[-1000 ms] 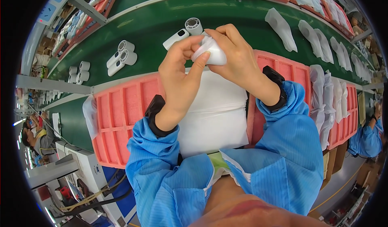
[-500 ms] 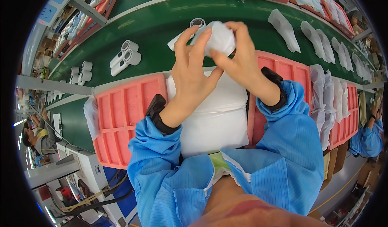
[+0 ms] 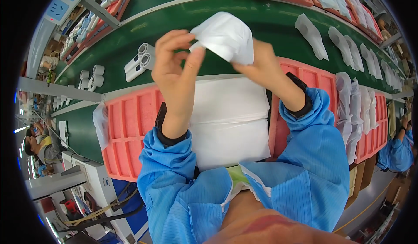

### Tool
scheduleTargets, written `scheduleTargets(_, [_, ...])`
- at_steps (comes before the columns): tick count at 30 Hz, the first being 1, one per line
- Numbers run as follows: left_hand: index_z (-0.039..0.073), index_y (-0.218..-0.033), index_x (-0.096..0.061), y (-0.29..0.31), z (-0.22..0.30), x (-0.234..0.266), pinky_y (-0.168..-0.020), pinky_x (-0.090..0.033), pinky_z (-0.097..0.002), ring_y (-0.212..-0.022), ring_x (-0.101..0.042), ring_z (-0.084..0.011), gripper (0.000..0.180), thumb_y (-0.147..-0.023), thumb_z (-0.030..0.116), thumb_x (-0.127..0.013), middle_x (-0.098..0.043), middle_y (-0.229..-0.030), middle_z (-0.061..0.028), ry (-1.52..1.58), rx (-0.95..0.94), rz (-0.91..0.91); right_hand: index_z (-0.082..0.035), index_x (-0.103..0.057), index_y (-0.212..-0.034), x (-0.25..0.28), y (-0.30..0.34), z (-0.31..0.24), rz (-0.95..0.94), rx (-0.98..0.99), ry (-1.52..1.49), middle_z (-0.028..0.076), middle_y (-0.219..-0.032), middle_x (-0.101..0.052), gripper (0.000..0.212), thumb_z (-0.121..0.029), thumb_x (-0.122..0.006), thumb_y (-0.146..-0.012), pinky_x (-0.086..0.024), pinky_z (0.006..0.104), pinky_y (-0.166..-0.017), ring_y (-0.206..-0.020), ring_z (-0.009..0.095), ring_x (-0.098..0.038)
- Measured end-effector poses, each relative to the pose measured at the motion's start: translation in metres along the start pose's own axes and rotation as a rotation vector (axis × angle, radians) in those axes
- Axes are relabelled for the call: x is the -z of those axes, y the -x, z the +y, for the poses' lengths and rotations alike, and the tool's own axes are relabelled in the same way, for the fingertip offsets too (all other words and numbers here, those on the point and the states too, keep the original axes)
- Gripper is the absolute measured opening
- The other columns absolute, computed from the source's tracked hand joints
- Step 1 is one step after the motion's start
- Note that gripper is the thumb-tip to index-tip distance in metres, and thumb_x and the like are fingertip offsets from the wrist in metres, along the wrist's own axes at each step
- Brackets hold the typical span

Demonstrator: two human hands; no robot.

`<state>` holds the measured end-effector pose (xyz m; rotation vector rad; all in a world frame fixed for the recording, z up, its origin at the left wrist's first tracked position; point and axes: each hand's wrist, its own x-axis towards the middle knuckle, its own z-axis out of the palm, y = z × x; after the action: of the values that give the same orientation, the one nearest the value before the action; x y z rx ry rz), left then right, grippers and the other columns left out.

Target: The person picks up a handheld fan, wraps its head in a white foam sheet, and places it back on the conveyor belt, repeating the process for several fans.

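A thin white bag (image 3: 224, 37) is raised over the green bench, spread wide and facing me. My right hand (image 3: 260, 63) is closed on its right side. At the bag's left edge, the thumb and fingertips of my left hand (image 3: 176, 65) pinch the rim, with the other fingers curled. Whether anything is inside the bag cannot be seen. Below my hands lies a stack of flat white bags (image 3: 230, 135). Left of my left hand, white hair-dryer-shaped parts (image 3: 141, 61) with round ringed ends rest on the bench.
Pink divided trays flank the stack, one on the left (image 3: 126, 131) and one on the right (image 3: 311, 76). Wrapped white pieces (image 3: 344, 109) lie on the right tray, and more (image 3: 311, 35) on the green bench (image 3: 174, 22). A metal bar (image 3: 58, 89) crosses at left. Other people work at both sides.
The bag has gone from bunched to spread out between my hands. My left hand has moved left and down. A white part that lay behind my hands is now out of sight.
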<state>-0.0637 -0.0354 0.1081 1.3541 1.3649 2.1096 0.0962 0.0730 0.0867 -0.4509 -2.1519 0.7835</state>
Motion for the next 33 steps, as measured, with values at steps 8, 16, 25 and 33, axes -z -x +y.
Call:
scheduleTargets(8, [0.007,-0.091,-0.067,0.021,-0.012,-0.013,-0.084,-0.043,-0.0333,-0.109,-0.051,-0.0235,0.026,-0.069,0.008,-0.081,-0.052,-0.119,-0.0108,-0.37,-0.492,-0.046,-0.001,-0.054,-0.099,-0.015,0.012,-0.015,0.067,0.004,0.404,0.018,-0.089,-0.065,0.034,-0.008,-0.072,-0.071,-0.05,0.0407,-0.061,-0.074,0.038,-0.063])
scheduleTargets(16, [0.006,-0.085,-0.067,-0.004,-0.021,0.004,-0.085,-0.042,-0.0314,-0.104,-0.054,-0.0203,0.016,-0.074,0.009,-0.078,-0.057,-0.109,-0.0097,-0.313,-0.27,0.088,0.0,-0.058,-0.11,-0.005,0.007,-0.008,-0.33,-0.477,-0.592,0.007,-0.082,-0.063,0.039,-0.015,-0.075,-0.078,-0.049,0.0302,-0.059,-0.066,0.02,-0.062])
scheduleTargets(25, [0.005,-0.087,-0.066,0.026,-0.056,-0.033,-0.061,-0.048,-0.0311,-0.07,-0.059,-0.02,0.016,-0.076,0.013,-0.075,-0.061,-0.091,-0.0094,-0.329,-0.013,-0.39,0.002,-0.048,-0.123,0.042,-0.01,0.143,0.039,-0.625,0.55,0.021,-0.108,-0.061,0.055,-0.02,-0.071,-0.077,-0.05,0.0388,-0.082,-0.096,0.035,-0.062])
scheduleTargets(33, [0.005,-0.083,-0.061,0.095,-0.083,-0.059,-0.06,-0.049,-0.0362,-0.07,-0.062,-0.0265,0.023,-0.073,0.02,-0.076,-0.055,-0.082,-0.009,-0.718,-0.02,-0.752,0.002,-0.037,-0.135,0.009,-0.01,0.161,0.094,-0.32,0.74,0.024,-0.129,-0.05,0.071,-0.013,-0.068,-0.073,-0.044,0.0415,-0.098,-0.119,0.037,-0.051])
